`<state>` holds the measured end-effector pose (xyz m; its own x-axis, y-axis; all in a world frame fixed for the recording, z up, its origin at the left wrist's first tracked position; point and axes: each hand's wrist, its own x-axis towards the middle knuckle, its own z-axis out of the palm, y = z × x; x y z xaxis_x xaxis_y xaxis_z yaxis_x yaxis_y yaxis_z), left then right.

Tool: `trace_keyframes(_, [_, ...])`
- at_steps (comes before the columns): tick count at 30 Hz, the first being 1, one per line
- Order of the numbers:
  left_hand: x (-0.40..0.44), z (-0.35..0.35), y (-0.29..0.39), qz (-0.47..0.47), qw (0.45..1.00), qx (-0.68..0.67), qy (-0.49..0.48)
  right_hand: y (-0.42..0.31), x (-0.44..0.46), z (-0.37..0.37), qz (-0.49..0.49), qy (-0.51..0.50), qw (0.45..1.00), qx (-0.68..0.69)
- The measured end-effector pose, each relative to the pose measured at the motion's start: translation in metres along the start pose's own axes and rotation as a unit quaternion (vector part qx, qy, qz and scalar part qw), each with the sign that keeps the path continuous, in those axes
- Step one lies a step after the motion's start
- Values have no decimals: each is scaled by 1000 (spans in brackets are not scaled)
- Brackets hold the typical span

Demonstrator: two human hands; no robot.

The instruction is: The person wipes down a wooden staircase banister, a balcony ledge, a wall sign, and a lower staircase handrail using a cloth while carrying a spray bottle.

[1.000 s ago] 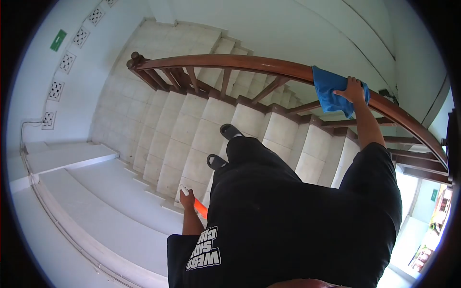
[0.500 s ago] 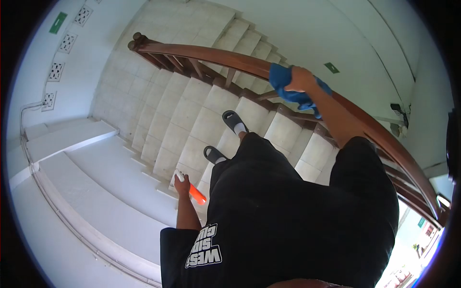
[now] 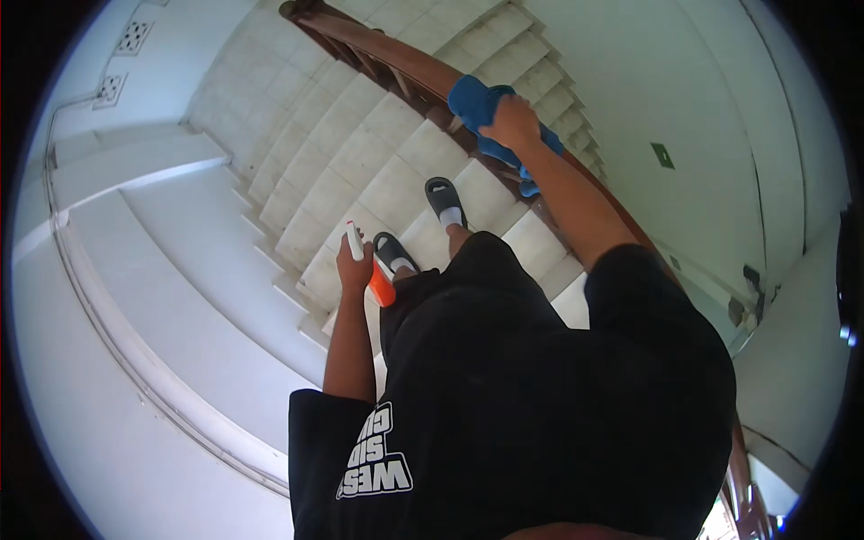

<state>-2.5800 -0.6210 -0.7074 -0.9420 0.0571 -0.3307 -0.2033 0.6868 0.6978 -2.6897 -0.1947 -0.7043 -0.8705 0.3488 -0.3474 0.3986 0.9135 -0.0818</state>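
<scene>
A blue cloth (image 3: 470, 101) lies draped over the brown wooden handrail (image 3: 396, 51), its loose end hanging down the near side. My right hand (image 3: 514, 124) presses on the cloth and grips it against the rail; part of the cloth is hidden under the fingers. Down at my left side, my left hand (image 3: 351, 263) is wrapped around the neck of a spray bottle (image 3: 382, 286) with an orange body and a white trigger head. The bottle is tilted, away from the rail.
Tiled stairs (image 3: 369, 184) run beneath me, and my feet in dark slide sandals (image 3: 441, 196) stand on them. A stepped white ledge (image 3: 193, 225) borders the left side. Beyond the railing, another flight (image 3: 531, 67) rises beside a pale wall (image 3: 648, 81).
My right hand and the cloth have shifted left and up in view, along the handrail. My left hand with the spray bottle has risen in view. The camera view has also shifted.
</scene>
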Motion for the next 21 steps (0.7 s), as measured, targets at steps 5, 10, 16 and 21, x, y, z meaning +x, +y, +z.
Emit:
trace_keyframes(5, [-1, -3, -33, -66, 996, -16, 62, 80, -99, -45, -39, -35, 999, -8])
trace_keyframes(10, [-15, -13, -92, -149, 980, -74, 105, 106, -174, -88, 3, -57, 995, -78])
trace_keyframes(16, [-67, -12, -116, -246, 960, -41, 129, 48, -76, -47, -11, -85, 995, -60])
trace_keyframes(21, [-113, -10, -110, -303, 945, -44, 118, -35, 31, -3, -13, -68, 995, -76])
